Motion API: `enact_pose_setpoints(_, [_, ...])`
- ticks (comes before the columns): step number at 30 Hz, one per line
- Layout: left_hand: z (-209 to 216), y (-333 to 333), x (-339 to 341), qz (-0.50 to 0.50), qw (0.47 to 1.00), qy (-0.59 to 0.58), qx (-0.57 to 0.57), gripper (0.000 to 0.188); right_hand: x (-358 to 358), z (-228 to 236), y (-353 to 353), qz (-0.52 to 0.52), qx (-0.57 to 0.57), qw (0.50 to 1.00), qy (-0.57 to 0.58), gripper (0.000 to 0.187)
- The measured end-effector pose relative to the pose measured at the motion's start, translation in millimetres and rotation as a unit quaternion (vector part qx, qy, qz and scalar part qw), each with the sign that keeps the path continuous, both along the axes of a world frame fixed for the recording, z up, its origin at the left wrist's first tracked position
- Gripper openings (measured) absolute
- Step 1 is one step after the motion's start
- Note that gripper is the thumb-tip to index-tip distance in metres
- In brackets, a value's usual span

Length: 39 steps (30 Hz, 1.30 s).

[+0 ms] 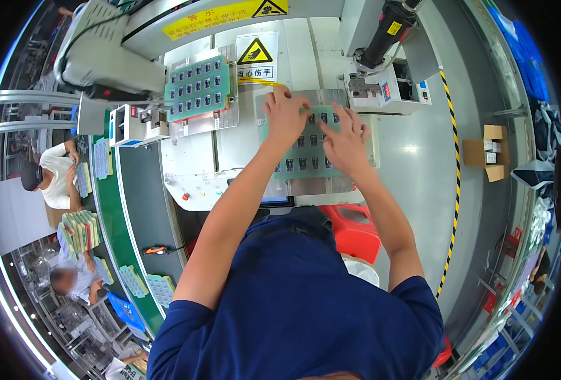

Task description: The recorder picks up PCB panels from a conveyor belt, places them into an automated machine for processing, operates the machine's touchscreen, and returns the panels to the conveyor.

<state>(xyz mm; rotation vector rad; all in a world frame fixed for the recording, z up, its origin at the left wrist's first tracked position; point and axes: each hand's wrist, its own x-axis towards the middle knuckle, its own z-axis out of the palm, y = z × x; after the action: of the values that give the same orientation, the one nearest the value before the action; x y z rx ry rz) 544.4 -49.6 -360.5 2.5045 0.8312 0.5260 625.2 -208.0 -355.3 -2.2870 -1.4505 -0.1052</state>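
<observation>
A green tray (308, 152) with rows of small dark parts lies on a metal plate (321, 185) of the machine table in front of me. My left hand (285, 115) is over the tray's far left corner, fingers bent but apart, one reaching right toward the far row of parts. Above the right side of the tray is my right hand (345, 140), fingers spread, its thumb and fingertips close to the parts. Nothing shows clearly in either hand. Both hands cover some of the parts.
Another green tray (198, 94) of parts sits at the left under a white machine arm (112, 57). A black cylindrical tool head (389, 35) stands at the far right. Left is a green conveyor (126, 234) with co-workers beyond. A red stool (356, 234) is beside me.
</observation>
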Motion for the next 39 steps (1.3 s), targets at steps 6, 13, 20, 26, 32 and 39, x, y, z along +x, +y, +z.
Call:
enact_pose_setpoints(6, [2, -14, -14, -0.083, 0.992, 0.064, 0.075, 0.012, 14, -1, 1, -0.055, 0.048, 0.997, 0.031, 0.027])
enact_pose_setpoints(13, [7, -13, -9, -0.119, 0.984, 0.085, 0.105, 0.021, 14, -1, 14, -0.023, -0.032, 0.999, 0.005, 0.025])
enact_pose_setpoints(20, [-1, -10, 5, -0.069, 0.993, 0.065, 0.069, 0.014, 18, -2, 0, -0.019, 0.010, 0.999, 0.027, 0.030])
enact_pose_setpoints(26, [-12, -9, 27, -0.008, 0.999, 0.054, 0.000, 0.029, 11, -2, -12, -0.018, -0.007, 1.000, 0.009, 0.034])
enact_pose_setpoints(32, [-12, -6, 36, 0.033, 0.992, 0.113, -0.037, 0.033, 10, 0, -11, -0.016, 0.020, 1.000, 0.006, 0.032])
enact_pose_setpoints(39, [-4, -17, 48, 0.008, 0.992, 0.093, -0.080, 0.039, 39, 5, -16, -0.072, 0.008, 0.995, 0.074, 0.034])
